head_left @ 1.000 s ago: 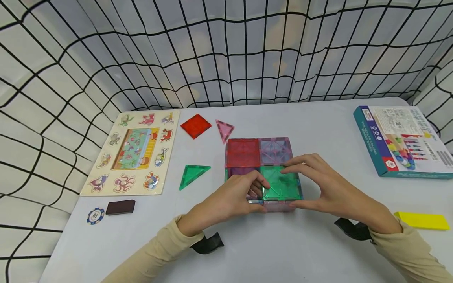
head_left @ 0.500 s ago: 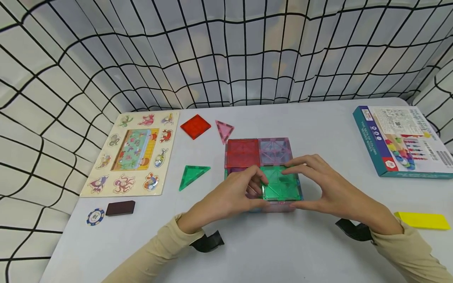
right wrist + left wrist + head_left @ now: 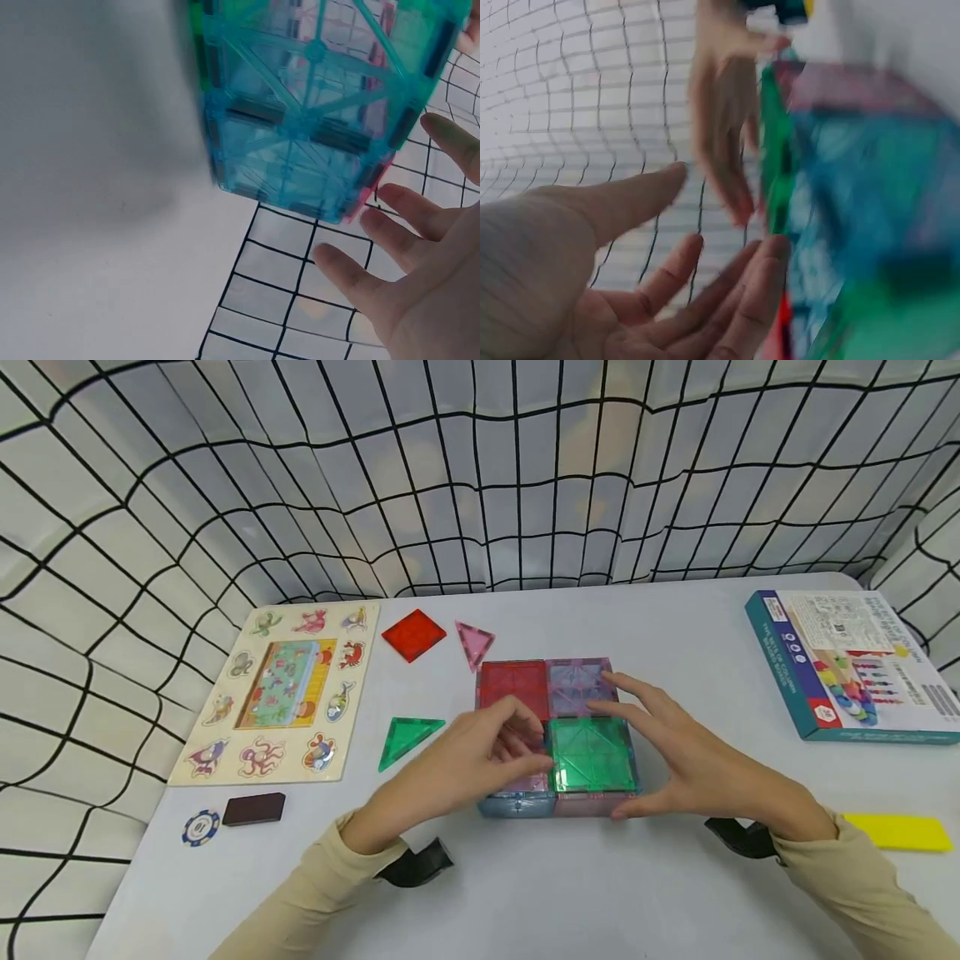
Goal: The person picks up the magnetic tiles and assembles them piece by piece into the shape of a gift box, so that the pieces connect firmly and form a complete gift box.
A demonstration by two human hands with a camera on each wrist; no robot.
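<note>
A low box of see-through magnetic tiles (image 3: pixel 573 687) stands mid-table in the head view, with red and purple squares in its back row. A green square tile (image 3: pixel 594 756) covers its front right part. My left hand (image 3: pixel 476 747) hovers over the front left part of the box, its thumb near the green tile's edge; the left wrist view shows nothing between its fingers. My right hand (image 3: pixel 686 752) spreads around the right side, fingers over the top and thumb by the front corner. Blue side tiles (image 3: pixel 292 161) show in the right wrist view, beside its loose fingers.
A red square tile (image 3: pixel 413 635), a pink triangle (image 3: pixel 475 644) and a green triangle (image 3: pixel 408 739) lie left of the box. Further left are a wooden puzzle board (image 3: pixel 281 760), a poker chip (image 3: pixel 201 828) and a dark block (image 3: pixel 254 809). Rightward are a cardboard box (image 3: pixel 862 664) and a yellow block (image 3: pixel 900 832).
My left hand has drawn back leftward from the green tile, uncovering the front left of the box. My right hand's fingers and thumb have spread wider. The head view has tilted slightly.
</note>
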